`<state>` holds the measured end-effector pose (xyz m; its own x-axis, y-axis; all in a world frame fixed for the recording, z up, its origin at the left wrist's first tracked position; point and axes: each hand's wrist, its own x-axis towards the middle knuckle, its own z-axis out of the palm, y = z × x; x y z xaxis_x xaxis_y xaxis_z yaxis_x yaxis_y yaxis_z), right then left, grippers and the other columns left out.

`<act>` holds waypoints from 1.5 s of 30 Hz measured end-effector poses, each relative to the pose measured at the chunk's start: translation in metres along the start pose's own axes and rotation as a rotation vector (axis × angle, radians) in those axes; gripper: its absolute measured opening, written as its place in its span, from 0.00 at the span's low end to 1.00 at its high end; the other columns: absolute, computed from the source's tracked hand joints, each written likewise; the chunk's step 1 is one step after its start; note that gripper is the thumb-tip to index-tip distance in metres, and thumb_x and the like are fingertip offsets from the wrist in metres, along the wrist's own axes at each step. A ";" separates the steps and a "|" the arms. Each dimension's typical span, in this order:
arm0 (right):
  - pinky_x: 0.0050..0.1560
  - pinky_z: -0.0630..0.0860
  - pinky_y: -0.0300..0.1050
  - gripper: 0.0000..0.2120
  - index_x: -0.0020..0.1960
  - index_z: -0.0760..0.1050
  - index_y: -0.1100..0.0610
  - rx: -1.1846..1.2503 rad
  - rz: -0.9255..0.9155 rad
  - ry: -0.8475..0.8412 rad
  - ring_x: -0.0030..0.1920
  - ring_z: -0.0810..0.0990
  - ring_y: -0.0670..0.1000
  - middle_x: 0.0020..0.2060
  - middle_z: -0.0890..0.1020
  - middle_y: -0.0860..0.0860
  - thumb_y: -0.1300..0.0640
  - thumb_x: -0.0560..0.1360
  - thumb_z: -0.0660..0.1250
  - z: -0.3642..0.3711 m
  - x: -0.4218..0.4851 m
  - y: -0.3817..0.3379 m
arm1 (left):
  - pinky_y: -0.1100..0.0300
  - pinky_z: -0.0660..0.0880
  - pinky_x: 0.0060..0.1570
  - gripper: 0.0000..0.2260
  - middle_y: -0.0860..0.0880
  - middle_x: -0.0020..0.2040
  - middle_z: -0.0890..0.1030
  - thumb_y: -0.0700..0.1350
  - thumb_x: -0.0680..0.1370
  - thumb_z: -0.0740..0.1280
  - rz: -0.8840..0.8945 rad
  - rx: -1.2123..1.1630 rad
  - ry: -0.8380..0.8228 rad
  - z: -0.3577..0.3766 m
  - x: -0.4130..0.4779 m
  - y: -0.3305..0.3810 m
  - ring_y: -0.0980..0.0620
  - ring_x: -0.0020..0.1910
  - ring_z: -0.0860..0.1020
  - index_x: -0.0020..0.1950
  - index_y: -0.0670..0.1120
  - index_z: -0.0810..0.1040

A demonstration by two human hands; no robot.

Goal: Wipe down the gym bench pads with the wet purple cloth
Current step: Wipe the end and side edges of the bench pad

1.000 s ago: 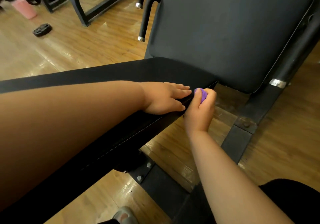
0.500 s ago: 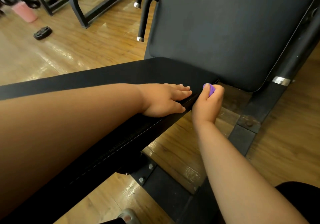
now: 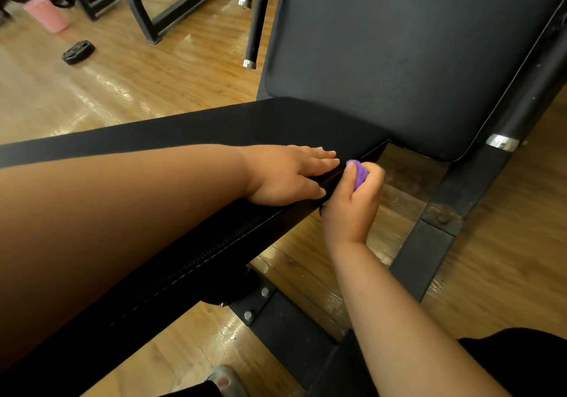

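A long black bench pad (image 3: 190, 129) runs from the left edge to the middle. Behind it rises a wide dark back pad (image 3: 399, 53). My left hand (image 3: 288, 174) lies flat on the long pad near its right end, fingers straight. My right hand (image 3: 352, 200) grips a bunched purple cloth (image 3: 359, 173) and holds it against the side edge of the long pad, just right of my left fingertips. Most of the cloth is hidden inside my fist.
The bench's black steel frame (image 3: 420, 261) with bolts crosses the wooden floor below. A curved black handle (image 3: 259, 22) stands left of the back pad. A small weight plate (image 3: 78, 52), a pink bucket (image 3: 46, 16) and another machine's frame (image 3: 171, 13) are at the far left.
My right hand slid with the cloth to the right along the pad's side edge, then drew back a little to the left. My left hand stayed flat on the pad.
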<state>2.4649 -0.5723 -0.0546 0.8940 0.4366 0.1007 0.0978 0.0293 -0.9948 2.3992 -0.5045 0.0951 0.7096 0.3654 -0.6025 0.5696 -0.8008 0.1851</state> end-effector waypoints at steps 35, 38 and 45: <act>0.46 0.77 0.46 0.08 0.47 0.69 0.47 0.237 0.529 0.153 0.44 0.79 0.49 0.44 0.78 0.48 0.49 0.82 0.56 0.018 0.009 0.013 | 0.66 0.42 0.71 0.24 0.57 0.79 0.51 0.50 0.84 0.55 0.055 -0.001 0.017 -0.003 0.045 -0.010 0.61 0.77 0.46 0.79 0.53 0.53; 0.48 0.78 0.48 0.07 0.49 0.69 0.49 0.260 0.588 0.180 0.45 0.78 0.49 0.46 0.79 0.50 0.49 0.83 0.55 0.018 0.039 0.017 | 0.65 0.42 0.72 0.24 0.58 0.79 0.52 0.51 0.84 0.55 0.051 -0.011 0.011 -0.003 0.045 -0.010 0.61 0.77 0.46 0.79 0.54 0.53; 0.45 0.79 0.46 0.07 0.49 0.70 0.48 0.300 0.586 0.123 0.45 0.80 0.49 0.45 0.79 0.49 0.49 0.83 0.56 0.017 0.008 0.020 | 0.65 0.43 0.72 0.24 0.57 0.79 0.52 0.50 0.83 0.56 0.053 -0.013 0.024 -0.003 0.045 -0.010 0.61 0.77 0.47 0.79 0.53 0.54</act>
<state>2.4663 -0.5529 -0.0743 0.8069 0.3517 -0.4746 -0.5295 0.0746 -0.8450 2.4266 -0.4784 0.0683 0.7487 0.3343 -0.5724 0.5363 -0.8131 0.2266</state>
